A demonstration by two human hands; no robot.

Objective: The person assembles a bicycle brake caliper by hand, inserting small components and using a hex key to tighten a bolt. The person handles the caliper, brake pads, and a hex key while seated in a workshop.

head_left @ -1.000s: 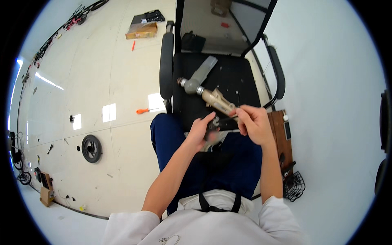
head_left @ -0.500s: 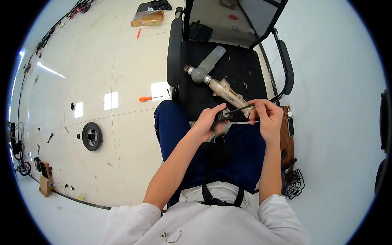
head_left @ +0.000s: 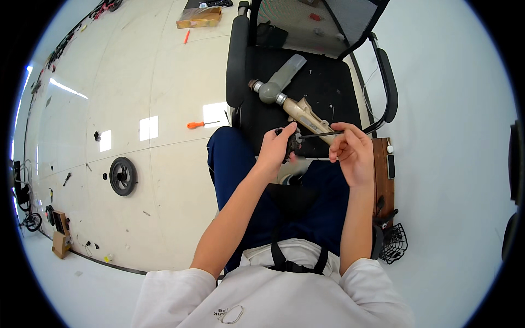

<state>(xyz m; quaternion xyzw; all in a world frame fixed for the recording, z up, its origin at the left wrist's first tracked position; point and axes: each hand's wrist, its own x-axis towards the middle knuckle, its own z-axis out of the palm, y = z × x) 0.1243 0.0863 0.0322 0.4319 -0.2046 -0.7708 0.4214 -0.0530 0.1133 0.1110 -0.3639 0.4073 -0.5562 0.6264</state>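
Since the earlier frame our hands sit slightly higher. Left hand (head_left: 276, 146) is clamped on the small black part (head_left: 294, 145); right hand (head_left: 350, 153) pinches a thin black rod (head_left: 320, 134), above the beige assembly (head_left: 303, 112) on the office chair (head_left: 314, 82).

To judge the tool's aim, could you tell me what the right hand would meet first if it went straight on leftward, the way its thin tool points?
Probably the small dark part held by the left hand; depth is unclear.

Left hand (head_left: 276, 146) gripping small black part (head_left: 292, 146), right hand (head_left: 350, 153) pinching thin black rod (head_left: 320, 134), beige mechanism (head_left: 299, 108) on black chair (head_left: 328, 82)
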